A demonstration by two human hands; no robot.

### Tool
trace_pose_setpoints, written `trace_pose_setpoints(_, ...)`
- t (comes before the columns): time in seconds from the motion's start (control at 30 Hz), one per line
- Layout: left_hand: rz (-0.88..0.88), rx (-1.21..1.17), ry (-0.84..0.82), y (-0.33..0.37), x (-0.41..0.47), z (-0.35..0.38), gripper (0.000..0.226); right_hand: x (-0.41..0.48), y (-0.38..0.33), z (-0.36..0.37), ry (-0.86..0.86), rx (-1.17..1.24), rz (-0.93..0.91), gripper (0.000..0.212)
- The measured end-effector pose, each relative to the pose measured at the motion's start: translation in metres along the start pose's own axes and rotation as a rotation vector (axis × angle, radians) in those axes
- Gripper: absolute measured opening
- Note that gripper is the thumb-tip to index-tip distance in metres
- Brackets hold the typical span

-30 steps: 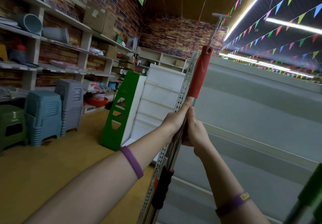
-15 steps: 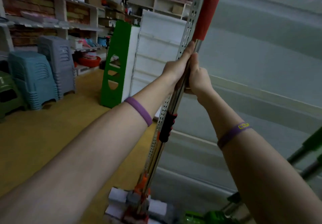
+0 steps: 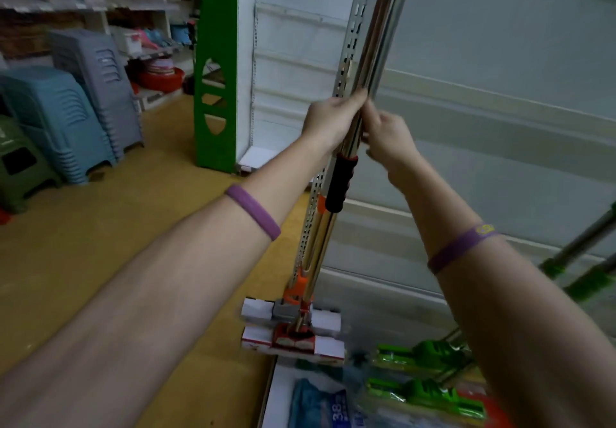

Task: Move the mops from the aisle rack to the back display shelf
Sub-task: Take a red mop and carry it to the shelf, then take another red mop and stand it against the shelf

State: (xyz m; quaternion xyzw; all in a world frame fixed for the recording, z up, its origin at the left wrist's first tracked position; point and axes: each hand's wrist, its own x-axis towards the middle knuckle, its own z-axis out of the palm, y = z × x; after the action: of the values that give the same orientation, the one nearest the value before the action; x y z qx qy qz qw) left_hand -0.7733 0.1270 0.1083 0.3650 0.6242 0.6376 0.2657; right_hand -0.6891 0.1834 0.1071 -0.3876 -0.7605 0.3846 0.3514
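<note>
Two sponge mops with shiny steel handles [image 3: 378, 44] stand nearly upright against the perforated shelf upright [image 3: 356, 11]. Their white sponge heads [image 3: 293, 331] with red and orange fittings rest at the edge of the bottom shelf. One handle carries a black foam grip [image 3: 340, 184], and a red grip shows at the top. My left hand [image 3: 330, 121] is wrapped around the handles just above the black grip. My right hand [image 3: 386, 137] pinches the same handles from the right, touching the left hand.
Two green mops [image 3: 430, 374] lean to the lower right, heads on the bottom shelf beside a blue packet [image 3: 320, 404]. A grey back panel [image 3: 500, 94] fills the right. A green-sided white rack [image 3: 216, 74] and stacked plastic stools [image 3: 66, 117] stand left on the yellow floor.
My view has tipped downward, so the mop heads and bottom shelf now show. Both hands have stayed on the handles, which have kept their place against the upright.
</note>
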Motion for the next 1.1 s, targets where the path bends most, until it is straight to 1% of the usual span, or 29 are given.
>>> trace_pose_setpoints(0.03, -0.007, -0.016, -0.014, -0.010, -0.008, -0.002, 0.035, -0.010, 0.014, 0.005, -0.013, -0.016, -0.004, 0.045)
trace_pose_setpoints(0.1, -0.006, -0.055, -0.026, -0.026, -0.026, -0.006, 0.028, -0.034, 0.041, 0.014, -0.018, 0.030, 0.015, 0.047)
trace_pose_setpoints(0.23, -0.014, -0.104, -0.022, -0.059, -0.060, -0.004, 0.036, -0.085, 0.067, 0.029, 0.022, 0.178, 0.110, 0.065)
trace_pose_setpoints(0.33, -0.075, -0.121, -0.060, -0.088, -0.088, 0.004, 0.038, -0.117, 0.084, 0.030, 0.065, 0.209, 0.130, 0.068)
trace_pose_setpoints(0.43, -0.166, -0.133, -0.132, -0.108, -0.118, 0.020, 0.023, -0.146, 0.104, 0.021, 0.129, 0.195, 0.159, 0.069)
trace_pose_setpoints(0.47, -0.194, -0.148, -0.158, -0.112, -0.128, 0.028, 0.021, -0.156, 0.111, 0.016, 0.147, 0.182, 0.173, 0.070)
trace_pose_setpoints(0.5, -0.212, -0.159, -0.186, -0.115, -0.137, 0.038, 0.023, -0.166, 0.119, 0.010, 0.166, 0.170, 0.192, 0.070)
trace_pose_setpoints(0.57, -0.231, -0.144, -0.250, -0.120, -0.155, 0.060, 0.034, -0.187, 0.136, -0.006, 0.213, 0.175, 0.242, 0.072)
trace_pose_setpoints(0.63, -0.239, -0.145, -0.306, -0.125, -0.172, 0.084, 0.040, -0.212, 0.154, -0.026, 0.261, 0.183, 0.300, 0.074)
trace_pose_setpoints(0.73, -0.248, -0.138, -0.390, -0.129, -0.201, 0.127, 0.041, -0.250, 0.179, -0.063, 0.367, 0.219, 0.380, 0.075)
trace_pose_setpoints(0.87, -0.287, -0.148, -0.541, -0.125, -0.245, 0.197, 0.038, -0.299, 0.206, -0.123, 0.575, 0.296, 0.445, 0.066)
trace_pose_setpoints(1.1, -0.238, -0.123, -0.835, -0.098, -0.336, 0.332, 0.039, -0.391, 0.247, -0.243, 0.843, 0.240, 0.524, 0.079)
